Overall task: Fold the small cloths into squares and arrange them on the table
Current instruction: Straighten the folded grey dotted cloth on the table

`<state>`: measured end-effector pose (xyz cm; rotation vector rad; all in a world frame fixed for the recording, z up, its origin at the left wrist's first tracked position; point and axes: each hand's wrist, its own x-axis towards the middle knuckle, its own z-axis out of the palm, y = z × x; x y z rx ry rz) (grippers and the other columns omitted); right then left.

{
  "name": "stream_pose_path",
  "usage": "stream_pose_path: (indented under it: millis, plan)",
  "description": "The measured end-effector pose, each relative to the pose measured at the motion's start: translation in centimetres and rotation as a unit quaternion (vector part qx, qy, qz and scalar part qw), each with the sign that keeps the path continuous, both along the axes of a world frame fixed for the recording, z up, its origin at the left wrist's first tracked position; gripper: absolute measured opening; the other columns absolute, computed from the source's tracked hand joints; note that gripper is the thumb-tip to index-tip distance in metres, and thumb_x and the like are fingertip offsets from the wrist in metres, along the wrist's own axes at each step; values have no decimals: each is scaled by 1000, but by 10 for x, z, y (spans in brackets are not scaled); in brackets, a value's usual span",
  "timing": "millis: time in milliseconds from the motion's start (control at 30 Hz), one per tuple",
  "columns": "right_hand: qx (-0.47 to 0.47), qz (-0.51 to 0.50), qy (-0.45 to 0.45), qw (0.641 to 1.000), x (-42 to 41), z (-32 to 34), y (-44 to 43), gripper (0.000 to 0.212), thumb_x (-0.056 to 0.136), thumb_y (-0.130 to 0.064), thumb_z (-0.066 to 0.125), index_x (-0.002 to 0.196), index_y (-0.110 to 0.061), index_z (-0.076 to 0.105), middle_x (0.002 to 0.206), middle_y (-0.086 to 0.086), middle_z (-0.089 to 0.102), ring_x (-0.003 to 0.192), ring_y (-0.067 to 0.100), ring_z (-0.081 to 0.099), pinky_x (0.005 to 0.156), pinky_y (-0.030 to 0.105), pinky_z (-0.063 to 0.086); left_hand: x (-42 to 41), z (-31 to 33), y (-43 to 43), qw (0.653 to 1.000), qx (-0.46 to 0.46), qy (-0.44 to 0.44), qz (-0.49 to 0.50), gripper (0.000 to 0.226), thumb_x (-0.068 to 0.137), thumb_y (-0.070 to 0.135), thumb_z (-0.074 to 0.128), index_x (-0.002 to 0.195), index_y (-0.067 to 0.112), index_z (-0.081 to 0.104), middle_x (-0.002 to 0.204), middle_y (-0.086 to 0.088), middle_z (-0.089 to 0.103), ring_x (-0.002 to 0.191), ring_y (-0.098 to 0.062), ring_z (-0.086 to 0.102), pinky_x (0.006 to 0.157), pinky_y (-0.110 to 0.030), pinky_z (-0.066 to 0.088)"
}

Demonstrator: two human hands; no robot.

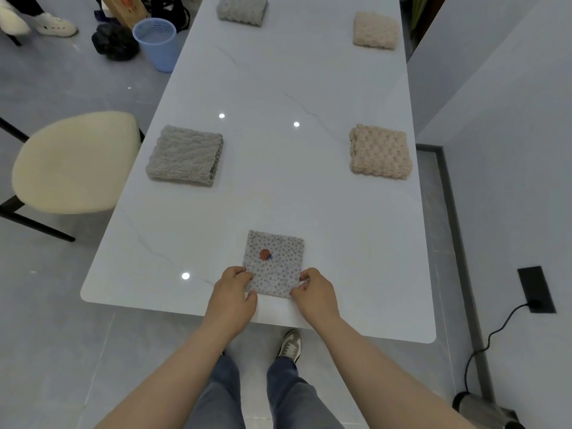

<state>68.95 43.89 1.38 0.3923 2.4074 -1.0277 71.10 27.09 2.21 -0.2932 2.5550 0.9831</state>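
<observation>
A small dotted grey cloth (276, 261) with an orange patch lies folded into a square near the front edge of the white table (278, 196). My left hand (234, 292) pinches its near left corner. My right hand (315, 292) pinches its near right corner. Both thumbs lie on top of the cloth. Two folded grey cloths sit along the left side, one near (185, 155) and one far (242, 9). Two folded beige cloths sit along the right side, one near (380, 152) and one far (375, 30).
A cream chair (74, 162) stands at the table's left. A blue bin (156, 43) and a black bag (114, 41) are on the floor at the far left. A wall runs along the right, with a floor socket and black cable (537, 289).
</observation>
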Motion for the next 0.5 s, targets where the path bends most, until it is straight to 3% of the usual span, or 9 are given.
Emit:
stream_pose_path:
  millis: [267, 367, 500]
  plan:
    - [-7, -38, -4, 999, -3, 10, 4, 24, 87, -13, 59, 110, -9, 56, 84, -2, 56, 79, 13, 52, 59, 19, 36, -1, 4, -4, 999, 13, 17, 25, 39, 90, 8, 52, 129, 8, 54, 132, -7, 47, 118, -17, 48, 94, -14, 28]
    - [-22, -62, 28, 997, -5, 19, 7, 19, 87, -9, 57, 105, -14, 55, 79, -6, 53, 76, 10, 51, 56, 12, 33, -1, 11, -7, 998, 23, 37, 38, 37, 91, 9, 51, 128, 10, 55, 130, -5, 48, 114, -14, 48, 92, -15, 31]
    - [-58, -56, 51, 995, -3, 28, -7, 17, 86, -6, 53, 99, -16, 58, 73, -9, 53, 70, 9, 51, 58, 14, 37, 2, 17, -13, 996, 45, 55, 46, 35, 92, 11, 52, 126, 13, 55, 129, -2, 49, 108, -6, 45, 95, -20, 38]
